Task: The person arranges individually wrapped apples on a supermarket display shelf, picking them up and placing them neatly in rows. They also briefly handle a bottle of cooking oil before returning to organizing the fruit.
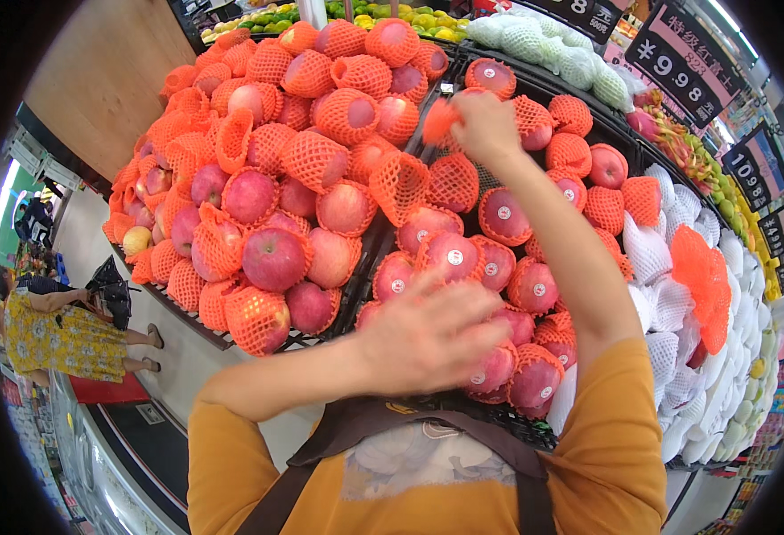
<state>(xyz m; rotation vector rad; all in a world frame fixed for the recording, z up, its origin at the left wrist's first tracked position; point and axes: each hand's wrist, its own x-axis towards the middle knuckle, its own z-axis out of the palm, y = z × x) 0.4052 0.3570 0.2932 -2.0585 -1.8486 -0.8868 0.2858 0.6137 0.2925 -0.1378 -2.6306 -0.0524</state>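
Note:
My left hand [435, 334] hovers, blurred, over red apples in foam nets, fingers spread with nothing visible in them. Many of these apples carry a round white sticker, such as the apple [455, 258] just beyond my fingers. Farther out, my right hand [489, 127] is at the back of the same section, its fingertips on a blurred orange-red foam net [439, 122]; whether an apple is inside it cannot be seen. A netted apple [455, 182] lies just below that hand. To the left rises a heap of apples [275, 259] in orange foam nets.
A black divider [358, 274] separates the two apple sections. Fruit in white foam nets [700, 401] fills the right side, with an orange net piece [700, 287] on top. Price signs [686, 63] stand behind. A person [64, 328] is in the aisle at left.

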